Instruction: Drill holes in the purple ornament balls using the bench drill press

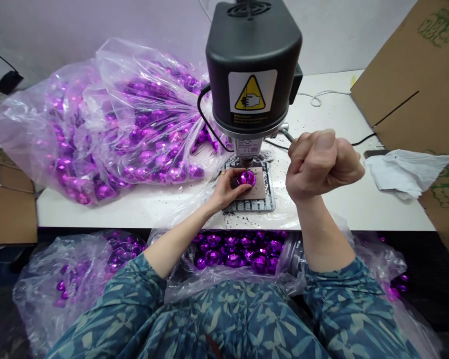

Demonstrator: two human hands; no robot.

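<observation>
My left hand (pixel 224 189) holds a shiny purple faceted bauble (pixel 246 178) on a brown pad (pixel 260 192), right beneath the chuck of a black bench drill press (pixel 252 65). The drill tip is hidden where it meets the bauble. My right hand (pixel 322 164) is a raised fist around the press's metal feed handle (pixel 287 134). The pad rests on the press's slotted metal base (pixel 265 205).
A big transparent bag of purple baubles (pixel 112 124) lies on the white table (pixel 115 207) left of the press. Black shavings are scattered around the base. More bagged baubles (pixel 232 252) sit below the table edge by my lap. A crumpled white cloth (pixel 407 172) and a cardboard sheet (pixel 407 94) are on the right.
</observation>
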